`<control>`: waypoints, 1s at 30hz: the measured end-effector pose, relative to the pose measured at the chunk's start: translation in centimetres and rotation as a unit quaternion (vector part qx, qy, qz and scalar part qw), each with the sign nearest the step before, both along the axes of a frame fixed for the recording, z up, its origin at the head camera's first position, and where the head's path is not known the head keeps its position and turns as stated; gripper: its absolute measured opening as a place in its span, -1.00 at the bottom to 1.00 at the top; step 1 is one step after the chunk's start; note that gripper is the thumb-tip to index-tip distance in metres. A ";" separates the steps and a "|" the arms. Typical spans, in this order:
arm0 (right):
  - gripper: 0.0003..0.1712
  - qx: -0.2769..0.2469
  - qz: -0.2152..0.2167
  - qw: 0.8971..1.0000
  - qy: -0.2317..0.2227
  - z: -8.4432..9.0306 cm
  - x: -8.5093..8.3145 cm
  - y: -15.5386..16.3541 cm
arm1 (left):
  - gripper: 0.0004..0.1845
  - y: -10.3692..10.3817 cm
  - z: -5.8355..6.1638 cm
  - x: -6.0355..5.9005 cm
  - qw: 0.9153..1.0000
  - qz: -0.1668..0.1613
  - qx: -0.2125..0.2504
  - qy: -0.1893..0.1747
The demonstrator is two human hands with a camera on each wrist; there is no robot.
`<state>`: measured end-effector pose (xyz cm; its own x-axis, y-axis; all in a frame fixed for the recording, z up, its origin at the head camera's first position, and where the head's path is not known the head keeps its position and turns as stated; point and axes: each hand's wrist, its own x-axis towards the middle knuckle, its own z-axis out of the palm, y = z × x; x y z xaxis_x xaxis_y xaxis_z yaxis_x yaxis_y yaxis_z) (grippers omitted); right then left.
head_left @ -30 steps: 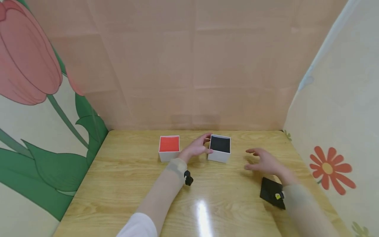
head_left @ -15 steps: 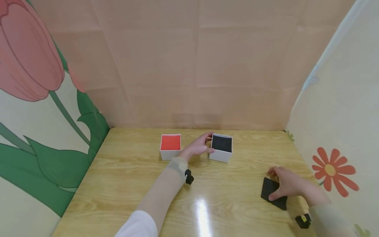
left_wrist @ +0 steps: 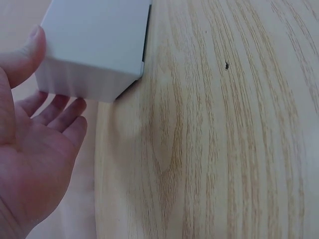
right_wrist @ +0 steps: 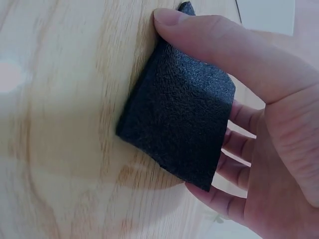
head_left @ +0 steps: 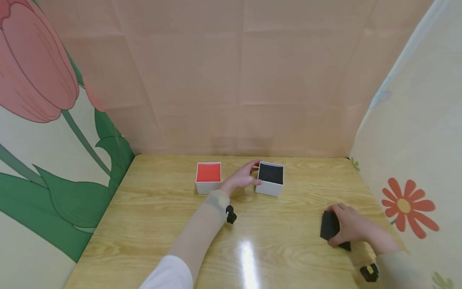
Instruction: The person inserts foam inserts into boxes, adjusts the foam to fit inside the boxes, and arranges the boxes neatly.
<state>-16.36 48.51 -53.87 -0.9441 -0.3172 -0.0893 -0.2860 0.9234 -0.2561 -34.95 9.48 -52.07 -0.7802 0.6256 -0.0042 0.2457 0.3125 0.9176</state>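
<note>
My left hand (head_left: 241,179) holds the left side of a small white box (head_left: 268,189) lined with black (head_left: 271,174). In the left wrist view, the thumb lies on one face of that box (left_wrist: 94,40) and the fingers on another. Off to the right, my right hand (head_left: 351,225) pinches a square black foam pad (head_left: 329,224) between thumb and fingers. Close up in the right wrist view, the pad (right_wrist: 179,109) has a grainy surface and is partly lifted and tilted, its lower edge at the tabletop.
A second white box (head_left: 208,188) with a red inside or top (head_left: 208,172) stands to the left of my left hand. Both boxes are near the back of the wooden table (head_left: 151,224). A plain backdrop (head_left: 187,80) rises behind, with flower-printed panels at the sides.
My right hand has moved from beside the black-lined box down and right to the foam pad, gripping it and tipping it up. The left hand has stayed at the box.
</note>
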 end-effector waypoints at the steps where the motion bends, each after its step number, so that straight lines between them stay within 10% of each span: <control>1: 0.24 -0.001 -0.002 1.000 -0.001 0.0 0.0 0.0 | -0.02 0.0 0.0 0.0 1.000 -0.001 -0.001 0.001; 30: 0.07 -0.021 -0.022 0.999 -0.019 0.5 -0.4 0.2 | -0.03 -0.2 -0.1 0.1 1.000 -0.004 -0.008 0.008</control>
